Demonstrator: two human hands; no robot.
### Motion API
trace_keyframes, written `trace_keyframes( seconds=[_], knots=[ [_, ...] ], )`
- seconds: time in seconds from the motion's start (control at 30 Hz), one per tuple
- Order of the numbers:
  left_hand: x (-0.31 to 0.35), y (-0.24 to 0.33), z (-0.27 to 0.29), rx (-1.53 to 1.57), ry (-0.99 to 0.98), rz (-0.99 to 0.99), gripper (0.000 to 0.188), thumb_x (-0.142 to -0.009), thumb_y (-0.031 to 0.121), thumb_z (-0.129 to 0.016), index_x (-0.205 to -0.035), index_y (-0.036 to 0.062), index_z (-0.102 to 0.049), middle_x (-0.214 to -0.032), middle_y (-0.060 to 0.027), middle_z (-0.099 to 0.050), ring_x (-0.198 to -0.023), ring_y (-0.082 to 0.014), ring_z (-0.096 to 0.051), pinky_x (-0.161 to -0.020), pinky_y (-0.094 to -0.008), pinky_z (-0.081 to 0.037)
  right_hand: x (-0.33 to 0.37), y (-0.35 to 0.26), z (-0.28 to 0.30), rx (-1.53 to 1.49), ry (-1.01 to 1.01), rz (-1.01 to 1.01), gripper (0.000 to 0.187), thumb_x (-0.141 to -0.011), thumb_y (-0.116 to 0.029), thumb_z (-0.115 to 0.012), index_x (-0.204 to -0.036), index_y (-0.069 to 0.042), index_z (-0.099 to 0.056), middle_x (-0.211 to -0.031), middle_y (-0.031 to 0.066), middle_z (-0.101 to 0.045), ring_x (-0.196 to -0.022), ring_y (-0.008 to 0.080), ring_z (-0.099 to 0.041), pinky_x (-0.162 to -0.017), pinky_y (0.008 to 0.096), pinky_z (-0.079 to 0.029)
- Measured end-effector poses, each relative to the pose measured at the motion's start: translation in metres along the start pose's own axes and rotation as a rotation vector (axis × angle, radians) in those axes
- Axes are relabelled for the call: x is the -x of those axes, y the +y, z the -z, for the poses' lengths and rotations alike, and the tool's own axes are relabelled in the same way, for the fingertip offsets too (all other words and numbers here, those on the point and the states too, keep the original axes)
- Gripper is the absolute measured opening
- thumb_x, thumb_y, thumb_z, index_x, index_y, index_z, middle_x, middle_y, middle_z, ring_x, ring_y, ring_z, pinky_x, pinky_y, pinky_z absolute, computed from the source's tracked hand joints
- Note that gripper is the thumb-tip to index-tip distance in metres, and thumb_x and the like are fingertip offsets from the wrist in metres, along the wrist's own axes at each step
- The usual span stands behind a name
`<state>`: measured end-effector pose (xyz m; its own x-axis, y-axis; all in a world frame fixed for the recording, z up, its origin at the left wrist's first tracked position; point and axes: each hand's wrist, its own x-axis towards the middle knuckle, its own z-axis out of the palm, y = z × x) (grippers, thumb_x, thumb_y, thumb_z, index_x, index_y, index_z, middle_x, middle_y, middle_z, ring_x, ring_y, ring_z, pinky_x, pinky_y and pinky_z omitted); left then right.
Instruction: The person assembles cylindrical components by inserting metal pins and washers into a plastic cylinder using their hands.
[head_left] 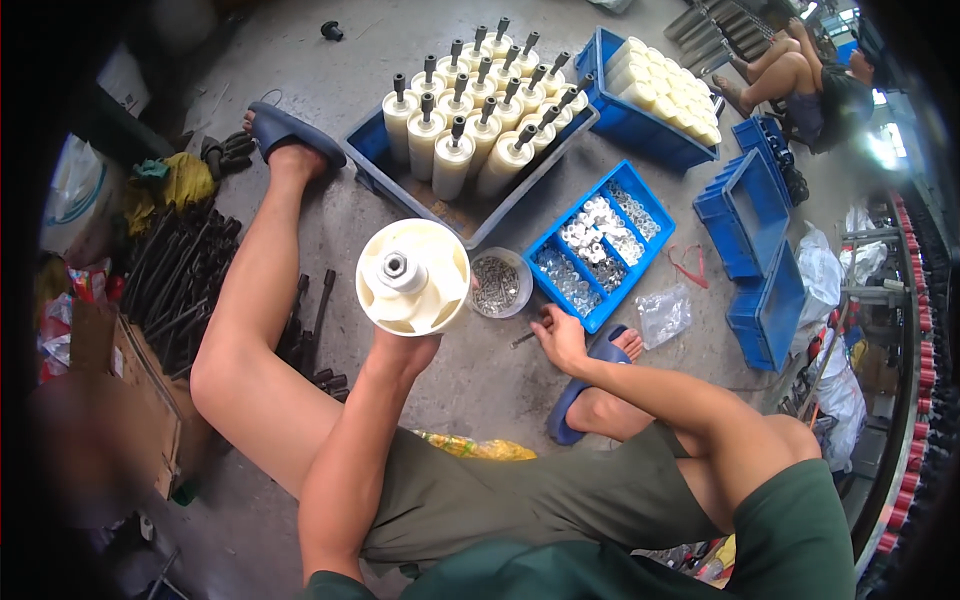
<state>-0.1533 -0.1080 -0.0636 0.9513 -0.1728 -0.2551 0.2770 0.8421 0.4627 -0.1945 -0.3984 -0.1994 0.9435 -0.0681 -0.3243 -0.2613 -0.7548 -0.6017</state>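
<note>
The left hand's (407, 348) grip is clasping the cream roller (425, 285) near the grey crate's (497, 213) nearest corner; holding it steady is helping. Beside the blue tray's (632, 283) nearest corner, I cannot tell whether the right hand (562, 338) is pinching anything.
</note>
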Motion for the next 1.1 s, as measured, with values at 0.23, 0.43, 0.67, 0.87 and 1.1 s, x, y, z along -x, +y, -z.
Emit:
trace_keyframes(
  seconds=[0.23, 0.43, 0.67, 0.87, 1.1],
  knots=[
    [-0.018, -0.033, 0.037, 0.015, 0.112, 0.024, 0.03, -0.094, 0.033, -0.066, -0.113, 0.0113, -0.059, -0.102, -0.0117, -0.066, -0.099, -0.0305, -0.061, -0.091, -0.0397, -0.048, -0.003, 0.004, -0.032, -0.004, 0.285, -0.002, 0.022, -0.084, -0.011, -0.074, -0.103, -0.004, -0.067, -0.086, 0.0187, -0.07, -0.077, 0.0357, -0.068, -0.072, 0.0428, -0.054],
    [-0.021, -0.032, 0.041, -0.121, -0.095, -0.065, 0.027, -0.098, 0.014, -0.058, -0.119, -0.0015, -0.064, -0.115, -0.0118, -0.07, -0.106, -0.0203, -0.069, -0.092, -0.0351, -0.056, 0.005, 0.01, -0.034, 0.043, 0.178, 0.077, 0.022, -0.085, -0.015, -0.075, -0.095, 0.001, -0.064, -0.081, 0.0182, -0.069, -0.074, 0.0316, -0.068, -0.069, 0.0415, -0.053],
    [-0.02, -0.016, -0.016, -0.152, 0.135, 0.058, 0.027, -0.096, 0.024, -0.056, -0.094, 0.0017, -0.071, -0.091, -0.0065, -0.071, -0.084, -0.0144, -0.066, -0.078, -0.028, -0.05, 0.042, -0.151, 0.145, -0.425, -0.375, 0.058, 0.015, -0.093, -0.012, -0.073, -0.101, 0.001, -0.072, -0.08, 0.0034, -0.071, -0.068, 0.0075, -0.066, -0.058, 0.0228, -0.052],
    [-0.03, -0.027, 0.005, -0.208, 0.179, 0.104, 0.024, -0.091, 0.025, -0.062, -0.089, 0.0022, -0.07, -0.086, -0.0079, -0.071, -0.079, -0.017, -0.066, -0.074, -0.029, -0.05, 0.029, -0.292, 0.229, -0.489, -0.424, 0.294, 0.018, -0.095, -0.008, -0.068, -0.108, 0.004, -0.072, -0.084, 0.0071, -0.073, -0.068, 0.0079, -0.066, -0.058, 0.0214, -0.052],
    [-0.029, -0.028, -0.009, -0.239, 0.161, 0.089, 0.026, -0.092, 0.027, -0.062, -0.089, 0.0029, -0.071, -0.086, -0.0068, -0.071, -0.077, -0.0157, -0.065, -0.072, -0.0296, -0.049, 0.018, -0.308, 0.223, -0.45, -0.571, 0.224, 0.019, -0.092, -0.013, -0.074, -0.104, 0.002, -0.075, -0.08, 0.004, -0.072, -0.065, 0.0045, -0.062, -0.056, 0.021, -0.051]
  ],
)
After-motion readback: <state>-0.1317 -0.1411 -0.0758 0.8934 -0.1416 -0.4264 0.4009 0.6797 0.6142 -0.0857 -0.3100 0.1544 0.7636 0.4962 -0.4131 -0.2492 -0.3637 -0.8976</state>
